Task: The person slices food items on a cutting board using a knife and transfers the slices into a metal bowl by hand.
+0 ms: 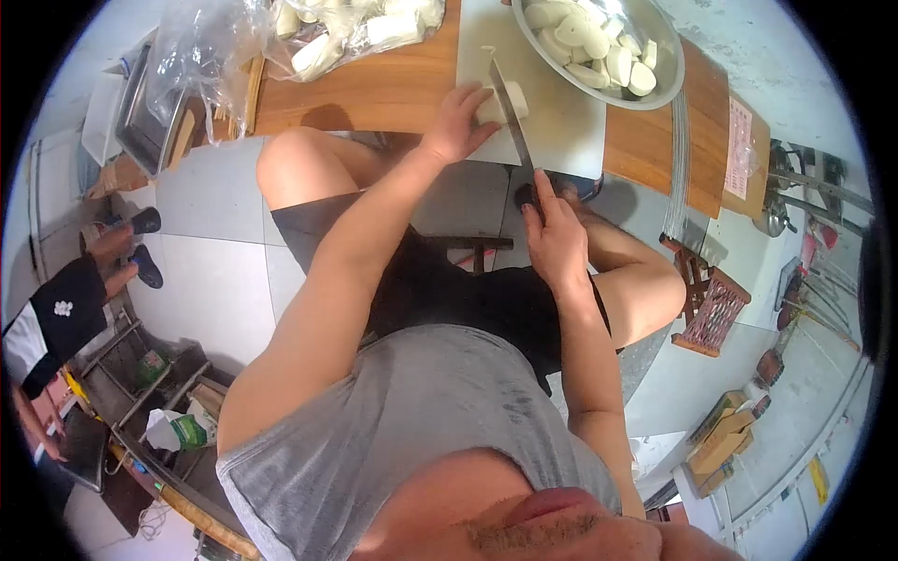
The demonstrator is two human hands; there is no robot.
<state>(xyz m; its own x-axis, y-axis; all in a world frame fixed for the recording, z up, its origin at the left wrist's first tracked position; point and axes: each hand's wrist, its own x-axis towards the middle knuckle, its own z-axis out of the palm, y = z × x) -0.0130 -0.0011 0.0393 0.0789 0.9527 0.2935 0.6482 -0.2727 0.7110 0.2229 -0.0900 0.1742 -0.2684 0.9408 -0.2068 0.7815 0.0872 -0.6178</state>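
A white peeled piece [514, 100] lies on the pale cutting board [561, 140]. My left hand [456, 123] holds that piece from its left side, fingers bent over it. The handle of a long knife [511, 114] is in my right hand [557, 234], and its blade lies along the top of the piece, pointing away from me. A small white scrap [488, 49] is near the blade tip. Behind and to the right, a metal bowl [668, 75] holds several cut white pieces [618, 65].
Clear plastic bags [210, 47] with white chunks [395, 29] lie on the wooden table [374, 92] at the back left. Thin metal skewers [681, 159] lie at the right edge. A small stool [713, 313] stands at right. Another person [70, 304] sits at far left.
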